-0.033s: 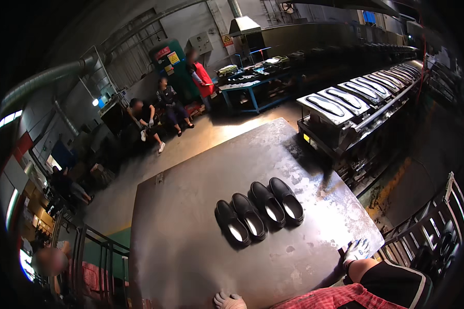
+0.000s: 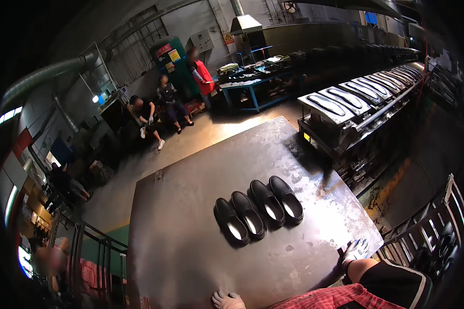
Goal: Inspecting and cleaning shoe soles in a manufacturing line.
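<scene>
Two pairs of black slip-on shoes (image 2: 259,209) with pale insoles stand side by side on a metal-topped table (image 2: 191,206), toes pointing away from me. My left hand (image 2: 228,299), in a light glove, lies at the table's near edge, with its fingers showing and nothing in them. Over at the near right corner, my right hand (image 2: 357,251), in a white glove, rests on the tabletop with its fingers stretched out. Both hands are apart from the shoes.
To the far right runs a conveyor line (image 2: 355,98) carrying dark sole-shaped pieces on pale plates. Slatted metal racks (image 2: 423,226) stand close on the right, with a dark railing (image 2: 95,247) on the left. A blue workbench (image 2: 252,92) and several people are beyond the table.
</scene>
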The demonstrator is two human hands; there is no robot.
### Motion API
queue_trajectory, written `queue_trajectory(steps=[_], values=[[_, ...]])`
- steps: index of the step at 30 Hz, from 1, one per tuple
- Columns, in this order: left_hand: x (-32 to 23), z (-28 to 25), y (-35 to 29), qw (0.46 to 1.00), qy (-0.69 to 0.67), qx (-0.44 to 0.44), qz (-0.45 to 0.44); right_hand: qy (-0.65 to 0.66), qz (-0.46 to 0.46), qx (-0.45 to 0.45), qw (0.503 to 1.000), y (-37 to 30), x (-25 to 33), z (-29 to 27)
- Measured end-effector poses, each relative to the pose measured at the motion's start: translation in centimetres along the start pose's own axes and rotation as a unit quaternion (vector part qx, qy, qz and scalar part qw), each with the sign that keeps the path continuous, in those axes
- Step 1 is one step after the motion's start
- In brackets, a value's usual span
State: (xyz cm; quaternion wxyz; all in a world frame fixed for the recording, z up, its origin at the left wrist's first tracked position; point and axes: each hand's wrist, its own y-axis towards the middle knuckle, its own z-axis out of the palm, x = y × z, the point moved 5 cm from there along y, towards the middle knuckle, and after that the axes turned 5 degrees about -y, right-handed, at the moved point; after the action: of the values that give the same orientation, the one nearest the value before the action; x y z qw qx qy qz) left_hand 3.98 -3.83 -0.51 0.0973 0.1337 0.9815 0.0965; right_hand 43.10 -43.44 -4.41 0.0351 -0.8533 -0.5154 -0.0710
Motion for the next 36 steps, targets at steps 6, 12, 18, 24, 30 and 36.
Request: queue_trajectory(steps=[6,12,18,24,30,36], values=[[-0.6,-0.4,0.6,0.999,-0.03,-0.007,0.008,-0.003,0.012,0.04,0.999,-0.2,-0.4,-0.6],[-0.3,-0.4,-0.1,0.999,-0.001,-0.033,0.005,-0.08,-0.036,0.074,0.993,-0.6,1.0,-2.4],[1.7,3.5,0.7,0.998,-0.02,-0.02,-0.049,-0.043,-0.036,0.025,0.998,0.0,-0.3,-0.6],[0.7,1.9,1.0,0.995,-0.011,0.049,-0.088,-0.048,-0.032,0.057,0.997,-1.0,1.0,-3.0],[1.1,2.0,1.0,0.994,-0.019,0.053,-0.089,-0.034,-0.017,0.057,0.998,-0.6,0.4,-1.0],[0.8,1.7,0.9,0.995,-0.02,0.055,-0.086,-0.01,-0.007,0.061,0.998,-0.8,0.5,-1.8]])
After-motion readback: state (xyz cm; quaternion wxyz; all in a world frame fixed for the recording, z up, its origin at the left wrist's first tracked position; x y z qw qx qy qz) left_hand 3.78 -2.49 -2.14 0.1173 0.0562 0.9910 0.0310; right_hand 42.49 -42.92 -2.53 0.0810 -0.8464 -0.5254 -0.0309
